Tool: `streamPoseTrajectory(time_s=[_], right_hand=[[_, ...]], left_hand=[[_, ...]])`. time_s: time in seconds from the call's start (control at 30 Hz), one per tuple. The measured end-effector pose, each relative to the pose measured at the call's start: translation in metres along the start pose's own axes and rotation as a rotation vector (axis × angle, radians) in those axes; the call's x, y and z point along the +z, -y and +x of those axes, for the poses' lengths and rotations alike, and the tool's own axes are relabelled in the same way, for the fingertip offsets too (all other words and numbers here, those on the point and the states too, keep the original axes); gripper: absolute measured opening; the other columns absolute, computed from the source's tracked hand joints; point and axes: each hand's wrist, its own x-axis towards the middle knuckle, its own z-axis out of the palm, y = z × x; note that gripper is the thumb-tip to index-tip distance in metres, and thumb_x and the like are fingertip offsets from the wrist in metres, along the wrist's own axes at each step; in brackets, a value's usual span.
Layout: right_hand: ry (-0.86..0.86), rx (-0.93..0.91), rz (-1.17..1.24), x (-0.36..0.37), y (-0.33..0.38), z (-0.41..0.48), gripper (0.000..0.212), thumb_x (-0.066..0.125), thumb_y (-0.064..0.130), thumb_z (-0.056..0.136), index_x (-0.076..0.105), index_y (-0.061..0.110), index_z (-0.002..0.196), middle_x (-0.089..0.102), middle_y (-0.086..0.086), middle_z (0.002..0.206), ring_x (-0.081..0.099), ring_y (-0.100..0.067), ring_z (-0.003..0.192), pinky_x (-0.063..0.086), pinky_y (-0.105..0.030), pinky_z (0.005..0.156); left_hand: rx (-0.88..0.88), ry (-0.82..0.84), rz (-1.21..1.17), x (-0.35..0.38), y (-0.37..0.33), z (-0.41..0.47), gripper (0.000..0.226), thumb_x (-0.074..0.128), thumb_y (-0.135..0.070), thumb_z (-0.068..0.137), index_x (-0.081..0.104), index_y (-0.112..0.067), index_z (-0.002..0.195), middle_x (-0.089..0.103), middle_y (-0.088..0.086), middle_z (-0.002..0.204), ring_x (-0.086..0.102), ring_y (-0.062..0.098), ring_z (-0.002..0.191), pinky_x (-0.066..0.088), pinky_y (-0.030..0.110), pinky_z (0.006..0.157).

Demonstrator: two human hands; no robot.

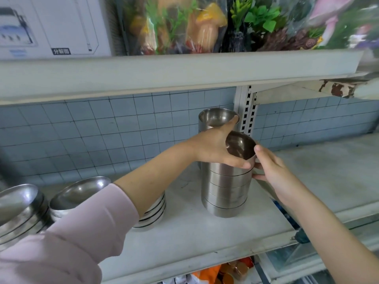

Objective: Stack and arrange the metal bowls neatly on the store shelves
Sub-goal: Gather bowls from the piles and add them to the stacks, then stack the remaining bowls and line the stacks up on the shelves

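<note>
**Shelf contents, middle tier**

1. Front stack [225,193]: steel bowls nested upright, straight-sided. It stands on the white shelf [184,232] near the front edge, just to 5 o'clock of the slotted upright [249,111].
2. Top bowl [241,147]: it sits on the front stack, tilted, its mouth turned toward you and toward 10 o'clock.
3. Your left hand [213,148]: it reaches in from 8 o'clock and grips the top bowl. The thumb is curled across the bowl's near side and the palm is against its left wall. One finger stretches toward 1 o'clock up to the rim of the rear stack. Your other fingers are hidden behind the bowl.
4. Your right hand [272,169]: it comes in from 4 o'clock. The thumb tip is on the top bowl's rim, and the fingers [258,177] are curled round the right side of the front stack, holding it.
5. Rear stack [217,117]: the same kind of bowls, directly behind the front stack at 12 o'clock, against the tiled wall [102,130].
6. Wider bowls [80,193]: a leaning stack at 9 o'clock of the front stack, well apart from it and partly behind your pink sleeve [82,232].
7. Far-left bowls [18,201]: a second tilted stack at the picture's edge.

**Upper tier**

8. Upper shelf [164,72]: it carries a white printed box [51,25] at 11 o'clock and bagged plastic plants [184,23] at 12 to 1 o'clock.
</note>
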Motion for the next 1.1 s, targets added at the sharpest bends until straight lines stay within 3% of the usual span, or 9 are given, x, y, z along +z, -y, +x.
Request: streamPoseTrajectory(time_s=[0.13, 0.27, 0.37, 0.5, 0.6, 0.67, 0.8, 0.93, 1.1], right_hand=[[0.018, 0.017, 0.053, 0.000, -0.004, -0.001, 0.033, 0.037, 0.052, 0.100, 0.052, 0.047, 0.129, 0.062, 0.022, 0.119, 0.062, -0.004, 0.107, 0.051, -0.032, 0.088], [0.056, 0.082, 0.157, 0.002, -0.013, -0.001, 0.031, 0.045, 0.069, 0.085, 0.057, 0.062, 0.113, 0.067, 0.029, 0.113, 0.066, -0.006, 0.107, 0.051, -0.037, 0.091], [0.048, 0.124, 0.209, 0.006, -0.017, 0.002, 0.042, 0.053, 0.083, 0.071, 0.057, 0.064, 0.108, 0.067, 0.029, 0.112, 0.068, 0.001, 0.099, 0.054, -0.034, 0.083], [0.085, 0.227, 0.279, 0.007, -0.037, 0.002, 0.085, 0.054, 0.096, 0.047, 0.057, 0.055, 0.122, 0.062, 0.020, 0.128, 0.063, -0.009, 0.112, 0.053, -0.038, 0.081], [0.075, 0.309, 0.297, 0.011, -0.045, 0.000, 0.070, 0.056, 0.093, 0.051, 0.066, 0.055, 0.109, 0.065, 0.019, 0.124, 0.062, -0.013, 0.114, 0.054, -0.038, 0.074], [0.054, 0.323, 0.297, 0.012, -0.046, 0.002, 0.066, 0.056, 0.089, 0.056, 0.065, 0.053, 0.111, 0.066, 0.018, 0.123, 0.063, -0.015, 0.114, 0.054, -0.040, 0.072], [0.032, 0.317, 0.292, 0.004, -0.050, 0.004, 0.078, 0.057, 0.085, 0.053, 0.063, 0.045, 0.120, 0.067, 0.014, 0.123, 0.060, -0.017, 0.115, 0.051, -0.040, 0.076], [0.025, 0.294, 0.264, -0.026, -0.053, 0.007, 0.070, 0.057, 0.086, 0.052, 0.070, 0.046, 0.109, 0.072, 0.011, 0.115, 0.065, -0.014, 0.110, 0.051, -0.039, 0.077], [0.003, 0.249, 0.284, -0.094, -0.065, 0.022, 0.071, 0.054, 0.085, 0.055, 0.067, 0.047, 0.113, 0.072, 0.009, 0.113, 0.070, -0.014, 0.100, 0.054, -0.040, 0.074]], left_hand=[[0.037, -0.185, -0.104, 0.006, 0.007, -0.014, 0.121, 0.070, -0.073, 0.063, 0.003, -0.031, 0.154, 0.012, -0.002, 0.163, 0.017, 0.018, 0.149, 0.022, 0.035, 0.118], [-0.019, -0.461, -0.478, 0.057, 0.026, -0.047, 0.106, 0.071, -0.067, 0.067, 0.011, -0.040, 0.150, 0.041, -0.025, 0.142, 0.036, -0.020, 0.126, 0.031, 0.007, 0.104], [-0.064, -0.480, -0.742, 0.092, 0.039, -0.051, 0.085, 0.072, -0.049, 0.079, 0.026, -0.033, 0.148, 0.046, -0.020, 0.143, 0.042, -0.004, 0.132, 0.035, 0.031, 0.112], [-0.113, -0.417, -0.873, 0.119, 0.051, -0.057, 0.080, 0.069, -0.052, 0.081, 0.028, -0.036, 0.148, 0.049, -0.021, 0.142, 0.044, -0.002, 0.131, 0.035, 0.031, 0.111], [-0.185, -0.370, -0.922, 0.135, 0.061, -0.063, 0.077, 0.069, -0.058, 0.079, 0.031, -0.043, 0.144, 0.055, -0.016, 0.136, 0.050, 0.015, 0.127, 0.036, 0.052, 0.110], [-0.207, -0.403, -0.930, 0.138, 0.065, -0.063, 0.069, 0.070, -0.057, 0.078, 0.039, -0.048, 0.139, 0.062, -0.009, 0.121, 0.048, 0.024, 0.120, 0.035, 0.055, 0.103], [-0.195, -0.446, -0.942, 0.143, 0.065, -0.061, 0.070, 0.072, -0.054, 0.075, 0.042, -0.046, 0.138, 0.060, 0.000, 0.129, 0.044, 0.033, 0.122, 0.036, 0.057, 0.105], [-0.178, -0.439, -0.905, 0.153, 0.046, -0.043, 0.074, 0.074, -0.061, 0.072, 0.041, -0.051, 0.137, 0.060, -0.013, 0.129, 0.057, 0.014, 0.113, 0.043, 0.044, 0.104], [-0.148, -0.390, -0.859, 0.179, 0.016, 0.011, 0.086, 0.078, -0.062, 0.067, 0.033, -0.053, 0.140, 0.053, -0.024, 0.136, 0.045, -0.004, 0.128, 0.044, 0.033, 0.106]])
